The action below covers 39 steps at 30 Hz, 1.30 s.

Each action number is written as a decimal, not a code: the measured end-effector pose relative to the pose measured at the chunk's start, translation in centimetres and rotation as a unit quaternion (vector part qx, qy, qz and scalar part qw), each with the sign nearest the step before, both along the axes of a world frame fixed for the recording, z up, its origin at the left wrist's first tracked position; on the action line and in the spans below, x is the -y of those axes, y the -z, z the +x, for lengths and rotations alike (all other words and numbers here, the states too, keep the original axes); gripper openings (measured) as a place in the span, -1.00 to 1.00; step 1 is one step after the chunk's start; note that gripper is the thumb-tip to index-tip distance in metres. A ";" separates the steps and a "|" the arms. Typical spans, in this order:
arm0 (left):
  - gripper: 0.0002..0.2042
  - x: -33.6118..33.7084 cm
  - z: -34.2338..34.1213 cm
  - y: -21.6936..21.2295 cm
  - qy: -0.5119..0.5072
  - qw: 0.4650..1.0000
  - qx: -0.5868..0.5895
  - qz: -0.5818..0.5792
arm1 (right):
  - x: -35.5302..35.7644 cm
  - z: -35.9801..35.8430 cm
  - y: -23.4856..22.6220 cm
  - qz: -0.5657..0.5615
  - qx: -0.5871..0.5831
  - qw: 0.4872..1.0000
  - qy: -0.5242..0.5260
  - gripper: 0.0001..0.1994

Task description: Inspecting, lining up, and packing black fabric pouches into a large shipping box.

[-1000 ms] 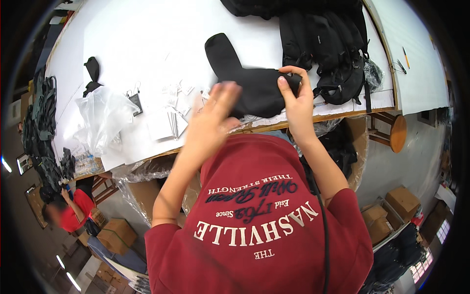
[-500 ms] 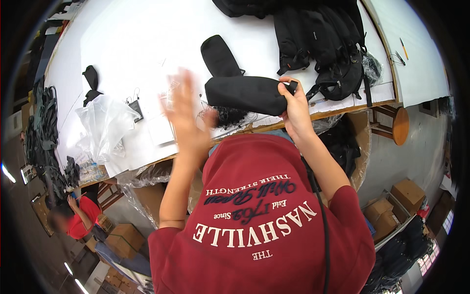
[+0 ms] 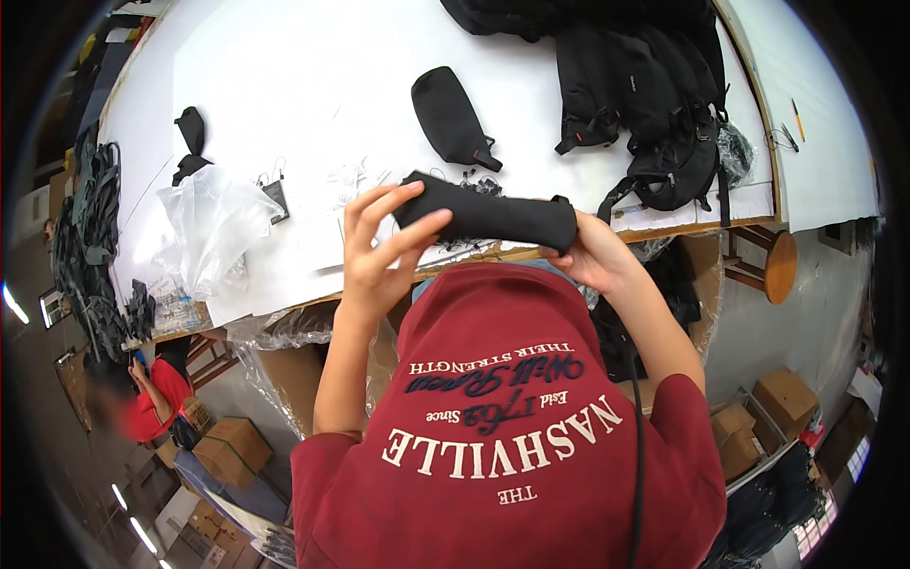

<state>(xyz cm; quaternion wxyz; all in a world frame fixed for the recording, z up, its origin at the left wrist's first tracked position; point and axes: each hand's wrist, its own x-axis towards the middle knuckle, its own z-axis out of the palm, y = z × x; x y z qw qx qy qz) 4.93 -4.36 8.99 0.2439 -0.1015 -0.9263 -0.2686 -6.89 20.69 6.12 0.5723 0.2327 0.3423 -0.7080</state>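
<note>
Held level above the near table edge is a long black fabric pouch (image 3: 502, 220). My right hand (image 3: 599, 254) grips its right end, thumb and fingers round it beside a small loop. At the other end, my left hand (image 3: 379, 248) has its fingertips over the pouch, part of the grip being hidden behind it. Just beyond lies a second black pouch (image 3: 447, 116) with a strap at its lower end. Small dark parts, mostly covered by the held pouch, lie on the white table (image 3: 322, 85).
Black backpacks (image 3: 645, 104) are heaped at the far right. Left of me are a clear plastic bag (image 3: 213, 237), a small black box (image 3: 274, 201) and hanging dark straps (image 3: 85, 247). A wooden stool (image 3: 780, 267) stands at right; a person in red (image 3: 161, 403) is at lower left.
My left hand has come from the pouch's left side onto its end. The pouch has turned, now looks narrower, and sits slightly lower and to the right.
</note>
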 end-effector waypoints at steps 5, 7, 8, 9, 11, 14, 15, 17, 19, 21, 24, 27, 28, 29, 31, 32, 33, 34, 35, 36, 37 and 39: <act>-0.42 -0.3 -0.1 -1.8 0.030 0.985 0.071 0.156 | -1.4 0.2 -0.6 -0.034 0.043 0.995 -0.088 -0.64; -0.46 -0.2 0.6 -1.4 0.047 0.955 0.140 0.256 | -1.7 0.1 -2.3 0.014 -0.095 0.983 -0.159 -0.54; -0.46 -0.2 0.8 -1.0 0.045 0.956 0.140 0.255 | -1.8 0.0 -2.7 0.038 -0.163 0.967 -0.193 -0.48; -0.48 0.0 0.9 -0.6 0.024 0.947 0.141 0.287 | -2.0 -0.1 -1.6 0.112 -0.295 0.927 -0.204 -0.31; -0.52 0.0 1.1 -0.1 0.010 0.934 0.145 0.326 | -2.9 -0.2 -0.9 0.084 -0.464 0.865 -0.170 -0.36; -0.53 -1.1 1.3 0.9 0.009 0.895 0.146 0.422 | -1.9 0.8 -4.1 0.020 -0.646 0.755 -0.109 -0.23; -0.52 -1.3 1.2 0.2 0.017 0.871 0.195 0.450 | -1.4 0.7 -3.9 0.031 -0.713 0.691 -0.116 -0.30; -0.55 -2.3 0.3 -1.0 -0.028 0.926 0.174 0.334 | -0.4 1.3 -4.0 0.081 -0.789 0.600 -0.103 -0.51; -0.54 -3.6 -0.4 -3.7 -0.056 0.980 0.150 0.116 | -0.1 1.8 -3.4 0.109 -0.839 0.526 -0.086 -0.47; -0.44 -6.2 0.5 -6.0 0.002 0.984 0.180 -0.012 | -0.3 2.0 -3.6 0.113 -0.862 0.487 -0.079 -0.45; -0.50 -2.3 0.2 -1.9 -0.100 0.939 0.324 -0.054 | -1.3 2.0 -4.4 0.114 -0.898 0.418 -0.076 -0.41; -0.50 0.9 0.2 -1.4 -0.217 0.940 0.263 -0.031 | -1.2 1.4 -4.1 0.077 -0.889 0.450 -0.033 -0.53; -0.49 0.1 0.5 -3.3 -0.178 0.960 0.205 0.065 | -1.3 1.8 -4.3 0.074 -0.867 0.493 -0.021 -0.54; -0.48 -0.6 0.3 -3.6 -0.094 0.963 0.182 0.178 | -1.4 2.0 -4.1 0.060 -0.836 0.545 0.016 -0.58; -0.46 -0.4 0.6 -3.5 0.046 0.916 0.218 0.333 | -1.2 2.1 -4.2 0.036 -0.748 0.659 0.064 -0.66; -0.49 -0.7 0.4 -3.1 0.071 0.889 0.233 0.388 | -1.3 1.9 -4.2 0.033 -0.748 0.660 0.063 -0.66; -0.54 -1.0 0.6 -2.7 0.060 0.888 0.206 0.406 | -1.5 2.0 -4.2 0.032 -0.729 0.682 0.046 -0.67; -0.58 -1.2 0.9 -2.4 0.049 0.887 0.179 0.423 | -1.6 2.0 -4.3 0.032 -0.710 0.703 0.029 -0.67; -0.58 -1.0 1.3 -2.4 0.048 0.887 0.181 0.423 | -1.5 2.0 -4.5 0.029 -0.688 0.724 0.030 -0.73; -0.64 -0.9 1.6 -2.4 0.046 0.890 0.183 0.414 | -1.5 1.6 -4.7 0.030 -0.686 0.726 0.028 -0.73; -0.69 -0.9 1.9 -2.4 0.043 0.894 0.185 0.405 | -1.6 1.2 -4.8 0.045 -0.723 0.689 0.005 -0.76; -0.74 -1.3 2.2 -2.6 0.016 0.921 0.166 0.351 | -1.6 1.0 -5.5 0.087 -0.767 0.634 -0.035 -0.79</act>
